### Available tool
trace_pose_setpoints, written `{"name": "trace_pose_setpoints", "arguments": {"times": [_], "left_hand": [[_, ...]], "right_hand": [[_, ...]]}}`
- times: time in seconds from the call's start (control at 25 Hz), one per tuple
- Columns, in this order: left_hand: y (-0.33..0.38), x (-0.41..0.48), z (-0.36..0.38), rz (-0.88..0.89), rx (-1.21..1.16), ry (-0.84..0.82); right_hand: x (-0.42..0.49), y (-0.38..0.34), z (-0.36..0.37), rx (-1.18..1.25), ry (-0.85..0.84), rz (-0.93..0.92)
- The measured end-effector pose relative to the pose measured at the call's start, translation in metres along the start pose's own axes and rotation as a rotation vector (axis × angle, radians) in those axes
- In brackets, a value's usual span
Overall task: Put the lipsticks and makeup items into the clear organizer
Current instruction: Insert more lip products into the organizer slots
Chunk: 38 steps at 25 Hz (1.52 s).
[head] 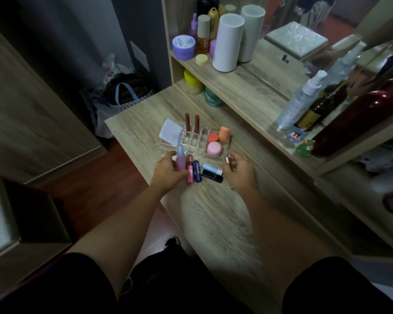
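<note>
The clear organizer [192,145] sits on the wooden vanity top. In it stand two brown-red lipsticks [191,123], a white compact [170,132] at its left, and an orange sponge [224,134], an orange jar [212,137] and a pink jar [214,148] at its right. My left hand [168,170] grips a pink tube with a light blue cap [180,157] just in front of the organizer. My right hand [238,172] holds a thin metallic stick [228,156] at the organizer's right front corner. Between the hands lie a pink lipstick [190,168], a blue Nivea stick [197,171], a light blue balm [212,168] and a black tube [212,178].
A shelf behind holds a white cylinder [227,43], a purple jar [183,46], bottles and a mirror. A spray bottle [297,103], a dark bottle [315,109] and a dark red object [361,114] stand at the right. Bags [123,96] lie on the floor at the left.
</note>
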<state>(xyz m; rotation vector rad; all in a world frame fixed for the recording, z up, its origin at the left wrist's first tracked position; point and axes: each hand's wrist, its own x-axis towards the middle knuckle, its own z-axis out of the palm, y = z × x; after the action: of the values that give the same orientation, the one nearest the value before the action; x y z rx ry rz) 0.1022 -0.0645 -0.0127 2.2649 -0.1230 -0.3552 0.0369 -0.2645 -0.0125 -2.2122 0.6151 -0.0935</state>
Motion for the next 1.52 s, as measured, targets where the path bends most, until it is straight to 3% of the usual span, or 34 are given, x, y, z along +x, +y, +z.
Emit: {"name": "trace_pose_setpoints", "arguments": {"times": [0.2, 0.44, 0.72, 0.88, 1.52], "left_hand": [[0.018, 0.023, -0.02, -0.071, -0.464, -0.111], [0.03, 0.06, -0.051, -0.065, -0.645, -0.099], [0.027, 0.087, -0.055, -0.005, -0.524, -0.008], [0.025, 0.092, -0.053, 0.066, -0.429, -0.048], [0.028, 0.112, -0.044, 0.254, 0.041, -0.237]], "right_hand": [[0.02, -0.031, -0.01, 0.429, -0.073, 0.082], [0.055, -0.064, -0.012, 0.452, 0.057, 0.018], [0.085, -0.069, -0.003, 0.45, 0.217, -0.055], [0.092, -0.063, 0.003, 0.358, 0.243, -0.07], [0.095, -0.059, 0.012, 0.182, 0.07, -0.132]]}}
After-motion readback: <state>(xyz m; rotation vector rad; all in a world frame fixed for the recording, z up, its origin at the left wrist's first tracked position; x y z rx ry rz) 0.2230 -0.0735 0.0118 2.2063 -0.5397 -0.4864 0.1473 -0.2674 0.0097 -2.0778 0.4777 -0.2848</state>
